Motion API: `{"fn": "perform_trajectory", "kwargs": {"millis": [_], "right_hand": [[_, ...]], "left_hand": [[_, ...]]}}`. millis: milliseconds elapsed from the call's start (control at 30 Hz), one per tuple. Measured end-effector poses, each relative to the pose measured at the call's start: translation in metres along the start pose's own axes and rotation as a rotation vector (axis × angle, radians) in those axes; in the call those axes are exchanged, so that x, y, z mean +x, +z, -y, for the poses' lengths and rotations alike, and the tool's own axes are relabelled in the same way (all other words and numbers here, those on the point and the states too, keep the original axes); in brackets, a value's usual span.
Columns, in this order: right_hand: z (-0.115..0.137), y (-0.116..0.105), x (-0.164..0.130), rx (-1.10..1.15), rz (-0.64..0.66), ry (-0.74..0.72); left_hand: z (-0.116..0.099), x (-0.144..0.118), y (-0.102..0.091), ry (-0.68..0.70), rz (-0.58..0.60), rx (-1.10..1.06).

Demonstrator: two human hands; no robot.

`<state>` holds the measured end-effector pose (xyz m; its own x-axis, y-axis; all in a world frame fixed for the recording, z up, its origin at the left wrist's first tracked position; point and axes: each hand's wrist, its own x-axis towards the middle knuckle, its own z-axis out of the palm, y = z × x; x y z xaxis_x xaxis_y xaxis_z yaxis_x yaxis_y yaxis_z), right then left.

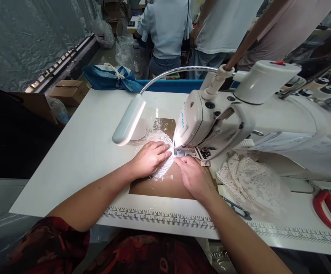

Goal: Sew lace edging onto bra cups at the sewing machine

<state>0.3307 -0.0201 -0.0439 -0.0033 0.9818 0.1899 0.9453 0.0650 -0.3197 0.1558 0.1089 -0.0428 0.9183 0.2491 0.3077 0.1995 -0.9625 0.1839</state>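
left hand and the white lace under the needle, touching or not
Touching. In the head view the left hand lies flat on the white lace, fingers pressed onto it beside the sewing machine presser foot, with no gap visible.

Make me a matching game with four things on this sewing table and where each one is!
Things:
1. lace piece
2. lamp
3. scissors
4. ruler

Places:
A. printed along the table's near edge
B. under the left hand, by the needle
C. far right of the table
D. on a bendy metal neck above the table

Pairs: 1-B, 2-D, 3-C, 4-A
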Motion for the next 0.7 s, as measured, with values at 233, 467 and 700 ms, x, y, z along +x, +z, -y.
{"fn": "perform_trajectory", "kwargs": {"millis": [233,467,700], "right_hand": [[-0.005,0.002,-0.003,0.077,-0.039,0.029],[-0.001,-0.002,-0.002,0.076,-0.023,0.042],[-0.001,-0.002,-0.002,0.020,0.023,-0.018]], "left_hand": [[-0.004,-0.005,-0.006,0.019,0.070,-0.070],[-0.002,-0.001,-0.009,-0.027,0.070,-0.224],[-0.003,0.000,-0.015,-0.069,0.120,-0.256]]}}
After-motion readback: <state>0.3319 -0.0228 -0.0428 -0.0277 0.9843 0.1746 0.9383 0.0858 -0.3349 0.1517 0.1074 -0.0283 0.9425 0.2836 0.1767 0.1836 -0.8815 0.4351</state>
